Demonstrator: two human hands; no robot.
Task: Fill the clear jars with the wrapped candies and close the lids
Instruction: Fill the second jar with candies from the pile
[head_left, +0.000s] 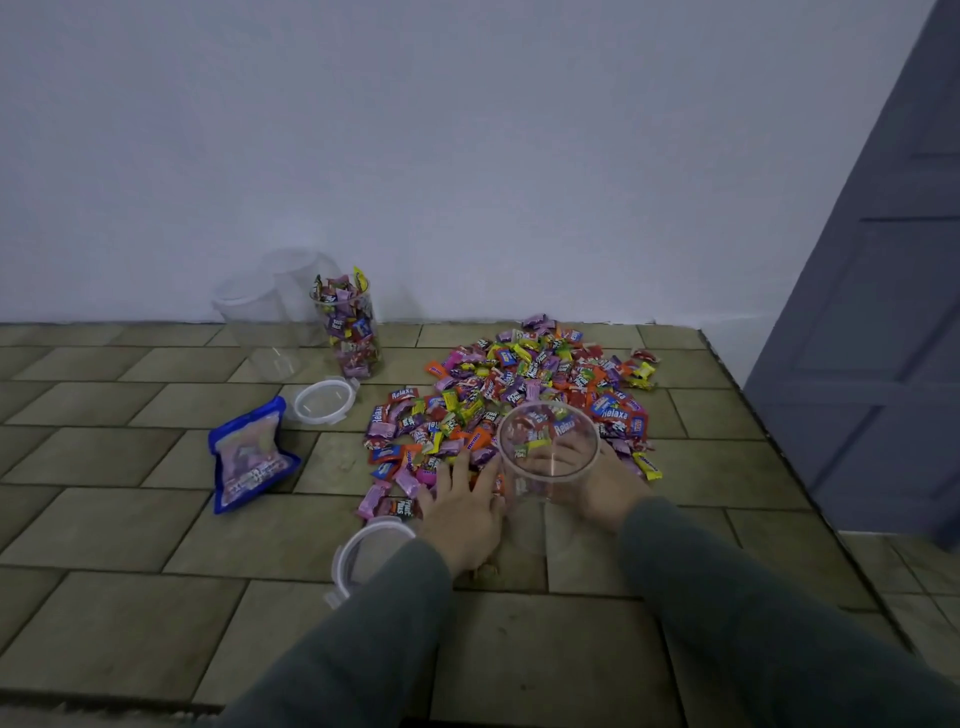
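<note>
Olive-brown floor tiles (130, 519) run up to a plain pale wall (467, 130), and a grey-blue panelled door (872, 338) stands open at the right edge.

Against the wall at the left of the floor stand two empty clear plastic jars (265, 317), one partly in front of the other. Just to their right a third clear jar, filled above its rim with wrapped candies (348, 332), stands upright without a lid. Nearer the camera lies a blue-edged, flattened candy bag (249, 454), and beside it, in front of the filled jar, a round clear lid with white clip tabs (324, 400) rests flat on the tiles. A second round clear lid (371, 553) lies near the lower middle, partly covered by the left sleeve (363, 639).

Right of the filled jar, a broad heap of bright wrapped candies (524, 384) spreads from the wall towards the person. The left hand (462, 512) lies with its fingers spread wide and straight over the near edge of the heap, touching the sweets and gripping nothing that can be seen. Just beside it, the right hand (597, 486) wraps around the far side of an open clear jar (548, 452), which tilts with its mouth towards the heap; a few candies show inside it. The right sleeve (753, 613) reaches in from the lower right corner.
</note>
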